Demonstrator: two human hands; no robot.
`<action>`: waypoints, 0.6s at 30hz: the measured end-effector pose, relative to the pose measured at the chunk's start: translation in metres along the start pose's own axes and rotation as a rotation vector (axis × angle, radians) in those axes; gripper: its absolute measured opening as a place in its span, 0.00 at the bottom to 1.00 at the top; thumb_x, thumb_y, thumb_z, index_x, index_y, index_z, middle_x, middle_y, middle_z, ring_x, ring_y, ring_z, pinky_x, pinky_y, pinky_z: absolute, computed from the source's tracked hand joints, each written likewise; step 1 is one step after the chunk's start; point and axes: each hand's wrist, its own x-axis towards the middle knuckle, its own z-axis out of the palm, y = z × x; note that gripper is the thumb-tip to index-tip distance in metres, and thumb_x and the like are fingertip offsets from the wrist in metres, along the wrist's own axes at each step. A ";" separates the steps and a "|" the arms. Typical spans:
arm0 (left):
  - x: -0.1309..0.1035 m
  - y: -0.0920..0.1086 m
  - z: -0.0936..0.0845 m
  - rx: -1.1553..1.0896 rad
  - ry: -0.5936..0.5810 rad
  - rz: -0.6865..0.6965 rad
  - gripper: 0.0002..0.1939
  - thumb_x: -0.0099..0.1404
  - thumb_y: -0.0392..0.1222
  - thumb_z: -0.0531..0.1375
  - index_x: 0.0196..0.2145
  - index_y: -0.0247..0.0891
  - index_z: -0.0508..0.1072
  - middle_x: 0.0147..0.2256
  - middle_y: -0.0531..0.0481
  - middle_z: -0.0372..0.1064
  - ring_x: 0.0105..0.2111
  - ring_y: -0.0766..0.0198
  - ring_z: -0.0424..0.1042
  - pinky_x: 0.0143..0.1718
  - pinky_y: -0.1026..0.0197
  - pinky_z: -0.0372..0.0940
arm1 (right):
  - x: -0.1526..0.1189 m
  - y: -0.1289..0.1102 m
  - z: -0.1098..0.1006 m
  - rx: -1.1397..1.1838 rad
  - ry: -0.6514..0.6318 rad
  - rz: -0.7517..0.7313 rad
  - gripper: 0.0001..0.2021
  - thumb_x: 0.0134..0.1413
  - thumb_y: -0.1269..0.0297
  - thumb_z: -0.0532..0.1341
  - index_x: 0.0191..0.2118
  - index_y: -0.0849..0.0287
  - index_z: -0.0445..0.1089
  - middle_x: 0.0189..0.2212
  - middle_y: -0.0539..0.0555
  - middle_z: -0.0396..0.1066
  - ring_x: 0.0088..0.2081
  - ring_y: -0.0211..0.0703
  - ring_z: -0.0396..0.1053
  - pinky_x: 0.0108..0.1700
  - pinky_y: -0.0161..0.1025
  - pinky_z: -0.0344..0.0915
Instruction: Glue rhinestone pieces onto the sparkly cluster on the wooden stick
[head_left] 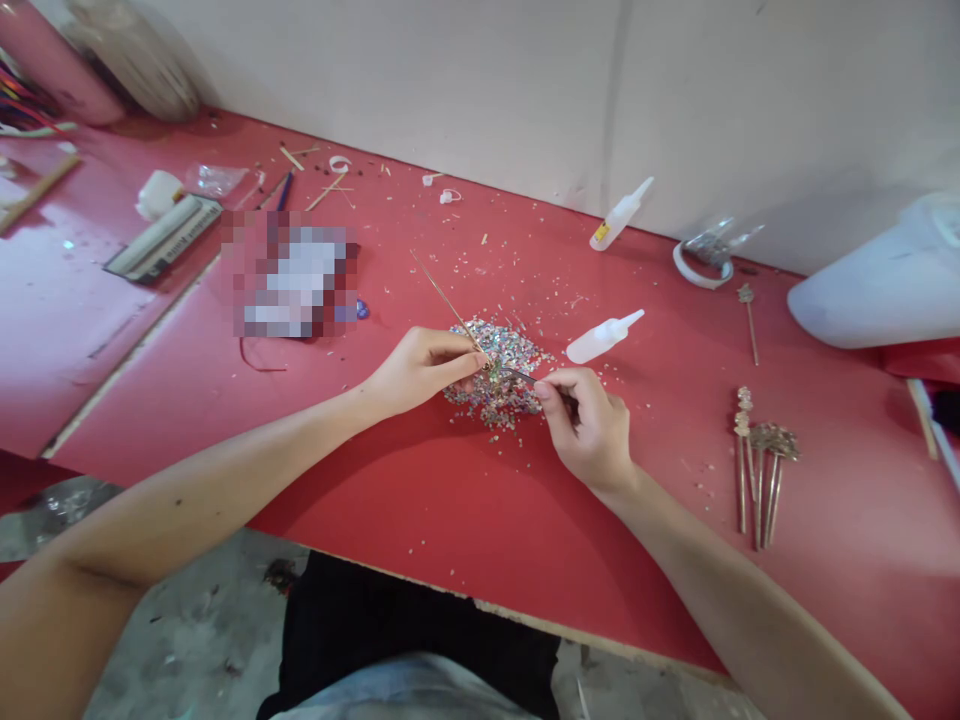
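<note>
My left hand (427,370) pinches a thin gold hair stick (444,296) near its lower end; the shaft slants up and away to the left. The stick's near end, partly hidden by my fingertips, meets a small greenish glint. From the right, my right hand (589,425) grips slim dark tweezers (517,375), their tip reaching that same end. Whether the tips are closed on a piece is too small to tell. Both hands are above a heap of shiny silvery sequins (502,410) on the red table (465,500).
Two white glue bottles (604,338) lie right of the heap. Farther right are gold hair sticks with ornamented heads (772,445), a tape ring (703,268) and a big white container (885,275). Leftward lie a blurred-out object (296,285) and a printed box (163,240).
</note>
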 end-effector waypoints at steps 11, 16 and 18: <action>-0.001 0.001 0.000 0.009 -0.013 0.008 0.17 0.66 0.45 0.57 0.22 0.35 0.71 0.21 0.51 0.69 0.24 0.69 0.68 0.28 0.67 0.64 | 0.000 0.001 0.000 -0.002 0.000 -0.014 0.06 0.62 0.63 0.56 0.33 0.56 0.63 0.20 0.45 0.67 0.17 0.31 0.61 0.23 0.31 0.56; 0.000 0.000 0.000 0.017 -0.020 0.013 0.17 0.66 0.45 0.57 0.22 0.35 0.70 0.21 0.51 0.69 0.24 0.69 0.68 0.27 0.67 0.64 | 0.000 0.001 0.000 0.001 -0.021 -0.013 0.06 0.62 0.63 0.57 0.33 0.56 0.63 0.20 0.45 0.66 0.17 0.31 0.60 0.22 0.31 0.55; 0.000 0.000 0.000 0.009 -0.020 0.011 0.17 0.66 0.45 0.57 0.22 0.35 0.70 0.21 0.51 0.69 0.24 0.69 0.69 0.27 0.67 0.64 | 0.000 0.000 0.000 0.001 -0.005 -0.012 0.06 0.62 0.63 0.57 0.33 0.56 0.63 0.20 0.45 0.66 0.17 0.31 0.60 0.22 0.31 0.56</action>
